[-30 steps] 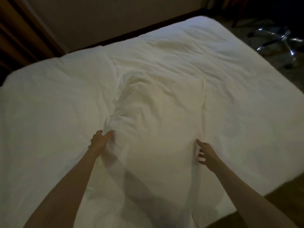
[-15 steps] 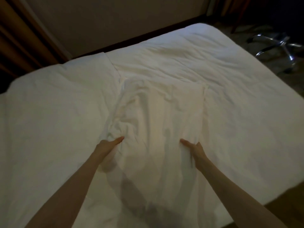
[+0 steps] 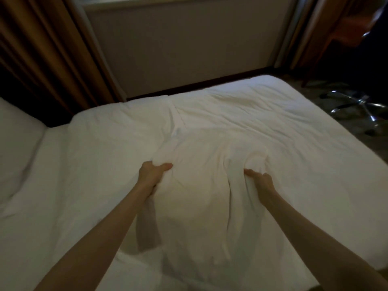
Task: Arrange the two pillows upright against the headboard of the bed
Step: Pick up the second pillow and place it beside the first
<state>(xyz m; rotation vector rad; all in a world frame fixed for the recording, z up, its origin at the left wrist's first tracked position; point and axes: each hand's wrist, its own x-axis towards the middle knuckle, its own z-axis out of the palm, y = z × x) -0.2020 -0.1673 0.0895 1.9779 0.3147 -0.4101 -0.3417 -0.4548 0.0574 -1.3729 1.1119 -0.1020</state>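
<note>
A white pillow (image 3: 201, 185) lies in the middle of the bed (image 3: 294, 133), over the white duvet. My left hand (image 3: 152, 173) is closed on the pillow's left side, bunching its cloth. My right hand (image 3: 259, 181) is closed on its right side, with folds gathered above the fingers. A second white pillow (image 3: 14, 139) rests at the far left edge of the view, partly cut off. No headboard is in sight.
Brown curtains (image 3: 42, 49) hang at the back left beside a grey wall panel (image 3: 184, 47). A chrome chair base (image 3: 361, 108) stands on the floor to the right of the bed. The bed's near edge runs below my right forearm.
Both hands went from resting beside the pillow to gripping its sides. The view has tilted up, showing the wall, the curtains and the pillow at the left.
</note>
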